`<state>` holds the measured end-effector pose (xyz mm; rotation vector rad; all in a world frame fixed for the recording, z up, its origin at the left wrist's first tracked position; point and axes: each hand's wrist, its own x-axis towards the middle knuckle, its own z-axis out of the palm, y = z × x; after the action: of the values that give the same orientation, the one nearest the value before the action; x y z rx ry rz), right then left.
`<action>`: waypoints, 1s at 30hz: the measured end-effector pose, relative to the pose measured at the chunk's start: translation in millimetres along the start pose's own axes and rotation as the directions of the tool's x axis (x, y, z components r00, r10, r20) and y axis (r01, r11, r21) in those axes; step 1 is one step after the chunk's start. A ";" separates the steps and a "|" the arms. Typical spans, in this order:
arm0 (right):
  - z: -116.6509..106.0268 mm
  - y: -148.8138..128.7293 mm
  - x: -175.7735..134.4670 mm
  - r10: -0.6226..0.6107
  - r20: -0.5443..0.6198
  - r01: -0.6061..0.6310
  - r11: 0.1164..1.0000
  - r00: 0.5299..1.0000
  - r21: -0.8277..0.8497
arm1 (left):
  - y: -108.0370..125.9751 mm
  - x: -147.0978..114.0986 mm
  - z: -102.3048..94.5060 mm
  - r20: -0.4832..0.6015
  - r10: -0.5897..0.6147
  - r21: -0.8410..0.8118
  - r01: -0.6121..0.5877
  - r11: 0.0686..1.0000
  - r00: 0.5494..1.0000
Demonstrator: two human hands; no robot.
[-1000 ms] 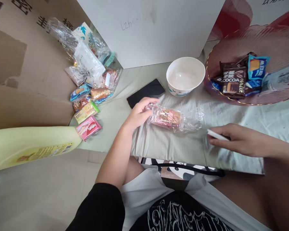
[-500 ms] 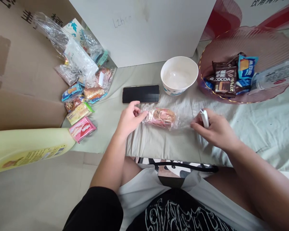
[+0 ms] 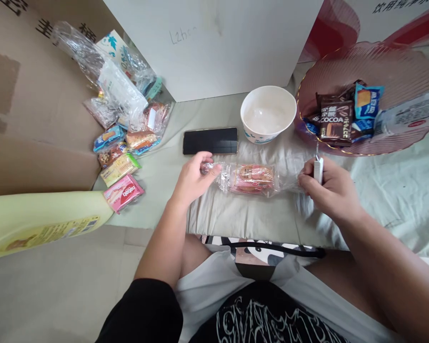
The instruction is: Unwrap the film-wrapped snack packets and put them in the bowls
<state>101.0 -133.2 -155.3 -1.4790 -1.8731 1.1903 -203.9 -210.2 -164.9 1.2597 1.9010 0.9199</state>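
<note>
Evidently the step in hand is one of steadying: a wrapped snack [image 3: 253, 178] lies crosswise on the cloth-covered desk [image 3: 378, 205], drawn out between the two hands. The left hand [image 3: 193, 178] has thumb and fingers pinched on the left end of its clear film. The right hand [image 3: 332, 188] is curled around a small white-handled tool [image 3: 318, 169], its thin metallic tip pointing away from the body; thumb and fingers also seem to nip the film's right end, though the contact is partly hidden. As a judgement, the next move calls for a firm hold at both ends and care over that tip, which sits just beyond the right fingers.

Beyond the snack, a dark phone [image 3: 210, 141] lies just past the left fingers, with a white paper bowl [image 3: 255, 136] to its right. Further right stands a pink ribbed bowl [image 3: 407, 71] holding a cocoa packet [image 3: 337, 121], blue packets [image 3: 368, 102] and a clear bottle [image 3: 410, 114]. Its near rim and the tool's tip look close, so forward room on that side seems tight. Off to the left, well apart, crumpled clear plastic [image 3: 119, 88] and small packets [image 3: 124, 193] are heaped against a cardboard box [image 3: 39, 119].
</note>
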 end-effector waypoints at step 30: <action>5.2 -0.1 -0.9 0.034 0.221 -0.110 0.933 0.975 0.342 | 4.1 -2.6 3.5 -0.122 -0.119 0.151 0.137 0.979 0.985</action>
<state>97.1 -135.8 -157.8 -1.2712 -1.6296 1.6771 -198.3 -210.9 -162.9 1.1811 2.1537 0.7996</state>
